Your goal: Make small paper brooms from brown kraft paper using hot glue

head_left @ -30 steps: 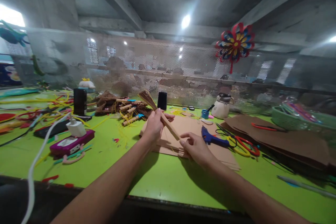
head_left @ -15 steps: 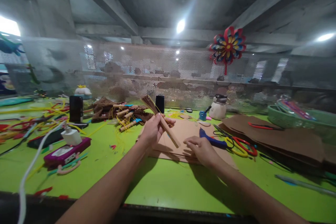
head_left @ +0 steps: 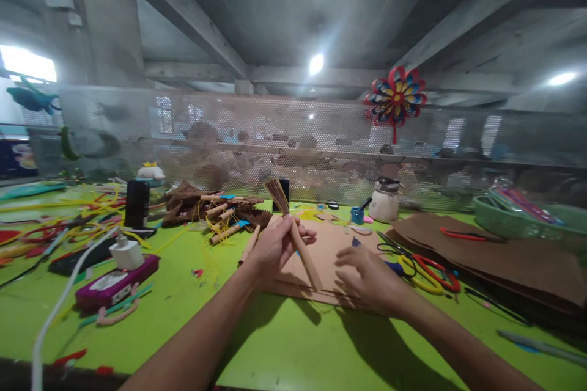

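My left hand is closed around a folded brown paper piece, a flat strip at its lower end and fanned into thin pleats at the top. It is held tilted above a stack of brown paper sheets. My right hand hovers over the right side of the stack, its fingers apart and bent, with nothing visible in them. Behind it a blue tool is mostly hidden. Scissors with yellow handles and scissors with red handles lie just to the right.
Similar brown paper pieces lie in a pile at the back left. A purple power strip with a white plug sits on the left. Larger brown sheets and a green basket are at the right. A perforated screen stands behind.
The view has tilted up slightly. My right hand has moved right, off the paper's lower end and over the blue tool. My left hand still holds the paper piece, now more upright.
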Demonstrator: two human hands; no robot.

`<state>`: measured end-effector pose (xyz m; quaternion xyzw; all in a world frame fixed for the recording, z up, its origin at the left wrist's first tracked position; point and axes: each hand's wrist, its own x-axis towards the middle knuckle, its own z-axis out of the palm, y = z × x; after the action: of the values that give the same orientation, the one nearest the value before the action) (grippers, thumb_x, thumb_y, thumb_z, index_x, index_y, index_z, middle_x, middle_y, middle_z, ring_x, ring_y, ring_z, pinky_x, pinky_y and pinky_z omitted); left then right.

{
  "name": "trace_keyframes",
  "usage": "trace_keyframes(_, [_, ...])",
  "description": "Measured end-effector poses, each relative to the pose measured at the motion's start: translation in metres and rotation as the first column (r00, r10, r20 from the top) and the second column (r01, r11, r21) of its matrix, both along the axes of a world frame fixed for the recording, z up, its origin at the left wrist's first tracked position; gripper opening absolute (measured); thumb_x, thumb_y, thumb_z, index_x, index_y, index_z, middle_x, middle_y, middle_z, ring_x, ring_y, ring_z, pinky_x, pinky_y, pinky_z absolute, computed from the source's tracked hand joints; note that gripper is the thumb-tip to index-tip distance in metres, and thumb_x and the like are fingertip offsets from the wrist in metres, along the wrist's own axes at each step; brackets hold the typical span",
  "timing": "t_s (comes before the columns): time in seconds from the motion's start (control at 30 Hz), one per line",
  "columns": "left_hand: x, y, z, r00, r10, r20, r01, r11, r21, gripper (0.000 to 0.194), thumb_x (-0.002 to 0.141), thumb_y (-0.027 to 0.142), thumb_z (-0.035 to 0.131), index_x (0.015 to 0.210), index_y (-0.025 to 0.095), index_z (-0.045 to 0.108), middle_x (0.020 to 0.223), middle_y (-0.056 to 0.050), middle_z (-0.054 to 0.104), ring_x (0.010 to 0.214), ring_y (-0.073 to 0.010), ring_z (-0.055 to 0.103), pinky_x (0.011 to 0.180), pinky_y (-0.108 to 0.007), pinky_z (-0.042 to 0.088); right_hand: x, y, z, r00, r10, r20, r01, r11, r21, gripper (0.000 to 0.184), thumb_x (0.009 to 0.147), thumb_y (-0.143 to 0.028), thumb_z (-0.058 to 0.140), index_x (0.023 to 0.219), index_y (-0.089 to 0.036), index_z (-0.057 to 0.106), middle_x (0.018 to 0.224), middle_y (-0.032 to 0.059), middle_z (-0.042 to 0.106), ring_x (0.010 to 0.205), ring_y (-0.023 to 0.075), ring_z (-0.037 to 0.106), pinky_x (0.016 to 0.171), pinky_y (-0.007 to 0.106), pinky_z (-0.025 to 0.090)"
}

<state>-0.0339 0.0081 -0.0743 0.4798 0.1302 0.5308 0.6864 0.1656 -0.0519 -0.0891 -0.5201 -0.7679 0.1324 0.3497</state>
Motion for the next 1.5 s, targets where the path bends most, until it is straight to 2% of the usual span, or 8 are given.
trace_keyframes(0.2, [0.007, -0.016, 0.005, 0.996, -0.068, -0.057, 0.072, 0.996, 0.059, 0.013, 0.088, 0.023, 0.047, 0.085, 0.013, 0.053, 0.074, -0.006, 0.061, 0.075, -0.0190, 0.063, 0.077, -0.035, 0.049, -0.023, 0.005, 0.023, 0.922, 0.182, -0.341, -0.205, 0.978, -0.032, 0.043, 0.074, -0.029, 0.060, 0.116, -0.020, 0.056, 0.118, 0.0096, 0.057, 0.108, 0.0230, 0.051, 0.079, 0.035, 0.046])
trace_keyframes(0.33, [0.006, -0.017, 0.006, 0.996, -0.079, -0.040, 0.080, 0.996, 0.045, 0.012, 0.088, 0.025, 0.047, 0.087, 0.014, 0.052, 0.072, -0.004, 0.059, 0.068, -0.0161, 0.060, 0.068, -0.031, 0.049, -0.045, 0.010, 0.003, 0.698, 0.375, -0.610, -0.581, 0.795, -0.175, 0.064, 0.071, -0.030, 0.067, 0.128, -0.019, 0.042, 0.112, 0.0104, 0.058, 0.098, 0.0216, 0.057, 0.075, 0.032, 0.048])
trace_keyframes(0.5, [0.000, -0.014, 0.012, 0.995, -0.100, 0.030, 0.099, 0.995, 0.016, 0.014, 0.090, 0.023, 0.043, 0.085, 0.013, 0.052, 0.068, -0.003, 0.055, 0.066, -0.0143, 0.058, 0.066, -0.027, 0.048, -0.049, 0.008, -0.015, 0.664, 0.398, -0.633, -0.678, 0.677, -0.285, 0.047, 0.073, -0.040, 0.067, 0.111, -0.015, 0.058, 0.096, 0.0107, 0.062, 0.083, 0.0204, 0.058, 0.066, 0.030, 0.045])
trace_keyframes(0.63, [-0.001, -0.013, 0.015, 0.990, -0.130, 0.059, 0.129, 0.992, 0.011, 0.018, 0.091, 0.021, 0.039, 0.087, 0.012, 0.053, 0.068, -0.004, 0.056, 0.074, -0.0184, 0.061, 0.076, -0.033, 0.048, -0.051, 0.006, -0.015, 0.573, 0.345, -0.743, -0.707, 0.667, -0.236, 0.040, 0.083, -0.050, 0.049, 0.095, -0.016, 0.065, 0.099, 0.0104, 0.062, 0.090, 0.0199, 0.055, 0.072, 0.030, 0.042])
trace_keyframes(0.93, [-0.004, -0.009, 0.015, 0.989, -0.080, 0.121, 0.088, 0.994, -0.060, 0.016, 0.090, 0.021, 0.040, 0.083, 0.014, 0.053, 0.067, -0.002, 0.056, 0.077, -0.0170, 0.061, 0.087, -0.039, 0.046, -0.060, 0.000, -0.028, 0.381, 0.094, -0.920, -0.853, 0.419, -0.310, 0.069, 0.088, -0.062, 0.014, 0.093, -0.011, 0.060, 0.069, 0.0081, 0.062, 0.058, 0.0147, 0.058, 0.056, 0.027, 0.039])
trace_keyframes(1.27, [-0.009, 0.004, 0.011, 0.989, -0.006, 0.147, 0.016, 0.998, -0.063, 0.015, 0.091, 0.021, 0.041, 0.084, 0.013, 0.052, 0.065, -0.003, 0.058, 0.072, -0.0175, 0.063, 0.079, -0.037, 0.050, -0.057, -0.008, -0.035, 0.440, 0.066, -0.896, -0.765, 0.550, -0.335, 0.046, 0.087, -0.050, 0.042, 0.083, -0.009, 0.061, 0.046, -0.0020, 0.050, 0.036, 0.0057, 0.042, 0.040, 0.018, 0.028])
trace_keyframes(1.37, [-0.009, 0.007, 0.009, 0.989, 0.031, 0.145, -0.024, 0.999, -0.045, 0.015, 0.091, 0.020, 0.040, 0.085, 0.013, 0.052, 0.066, -0.004, 0.060, 0.073, -0.0184, 0.064, 0.083, -0.040, 0.049, -0.055, -0.009, -0.035, 0.535, 0.068, -0.842, -0.737, 0.525, -0.426, 0.042, 0.084, -0.050, 0.048, 0.088, -0.010, 0.059, 0.050, -0.0004, 0.054, 0.037, 0.0066, 0.045, 0.038, 0.018, 0.027])
trace_keyframes(1.5, [-0.009, 0.012, 0.004, 0.981, 0.155, 0.120, -0.147, 0.986, -0.078, 0.012, 0.090, 0.019, 0.042, 0.085, 0.013, 0.051, 0.062, -0.005, 0.062, 0.072, -0.0200, 0.066, 0.084, -0.044, 0.049, -0.053, -0.008, -0.035, 0.657, 0.072, -0.751, -0.614, 0.629, -0.477, 0.029, 0.076, -0.039, 0.063, 0.085, -0.012, 0.057, 0.051, -0.0025, 0.053, 0.037, 0.0042, 0.042, 0.037, 0.016, 0.026])
